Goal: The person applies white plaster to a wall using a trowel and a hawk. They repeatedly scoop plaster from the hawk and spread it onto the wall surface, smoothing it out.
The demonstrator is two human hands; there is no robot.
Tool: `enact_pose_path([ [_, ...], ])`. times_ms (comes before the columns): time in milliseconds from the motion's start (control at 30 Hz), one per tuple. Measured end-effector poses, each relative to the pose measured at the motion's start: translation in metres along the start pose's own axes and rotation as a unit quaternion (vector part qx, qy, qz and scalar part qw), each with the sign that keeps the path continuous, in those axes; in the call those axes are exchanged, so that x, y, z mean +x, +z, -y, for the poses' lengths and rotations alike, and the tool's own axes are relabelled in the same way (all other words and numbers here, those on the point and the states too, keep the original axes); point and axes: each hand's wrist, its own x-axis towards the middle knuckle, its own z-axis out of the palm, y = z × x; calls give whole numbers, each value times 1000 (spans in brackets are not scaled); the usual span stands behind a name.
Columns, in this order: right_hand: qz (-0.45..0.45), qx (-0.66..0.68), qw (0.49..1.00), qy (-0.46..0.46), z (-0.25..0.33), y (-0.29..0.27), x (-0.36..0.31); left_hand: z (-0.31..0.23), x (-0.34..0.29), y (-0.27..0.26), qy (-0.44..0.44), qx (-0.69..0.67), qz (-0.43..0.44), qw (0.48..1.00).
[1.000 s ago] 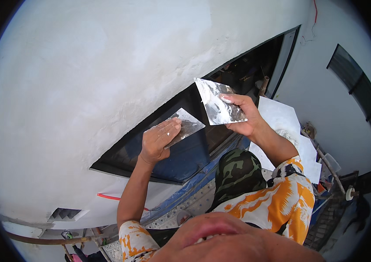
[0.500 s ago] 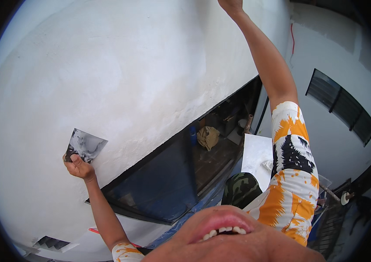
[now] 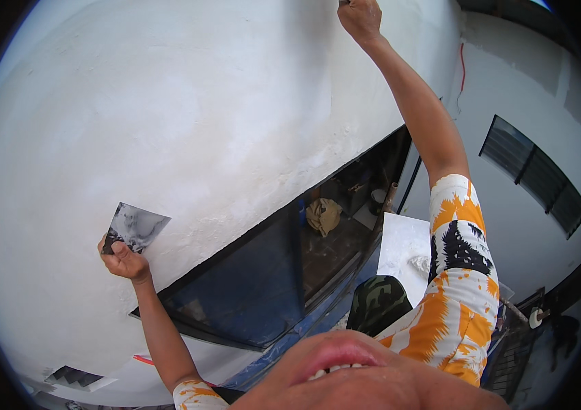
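My left hand (image 3: pixel 124 262) is closed around a putty knife (image 3: pixel 140 225) with a wide, shiny metal blade streaked with pale paste. The blade stands up from the fist, in front of the white plastered wall (image 3: pixel 188 130). My right hand (image 3: pixel 361 19) is raised high at the top edge, close to the same wall. Its fingers are curled round something dark, mostly cut off by the picture's edge, so its kind does not show. A soft shadow falls on the wall to the left of that hand.
Below the wall runs a dark-framed window opening (image 3: pixel 236 287), with a tan bundle (image 3: pixel 324 216) visible inside. A white board (image 3: pixel 399 249) carrying a lump of pale paste (image 3: pixel 420 264) lies below my right arm. A louvred window (image 3: pixel 535 174) is in the right-hand wall.
My right hand has come slightly lower in the picture, so more of it shows, with a bit of the dark thing in it. My left hand and the putty knife have barely moved.
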Motion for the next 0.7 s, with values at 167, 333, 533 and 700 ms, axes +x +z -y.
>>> enact_pose_path([
  [167, 18, -10, 1000, -20, -35, 18, 28, -3, 2, 0, 3, 11, 8, 1000],
  [333, 49, -36, 996, -58, -34, 23, 12, -2, -1, 2, -10, 5, -9, 1000],
  [533, 54, 10, 998, -24, -4, 25, 0, -1, 1, 0, -17, 8, 13, 1000],
  [700, 38, -29, 999, -16, -26, 6, 42, -4, 2, 3, -13, -5, 10, 1000],
])
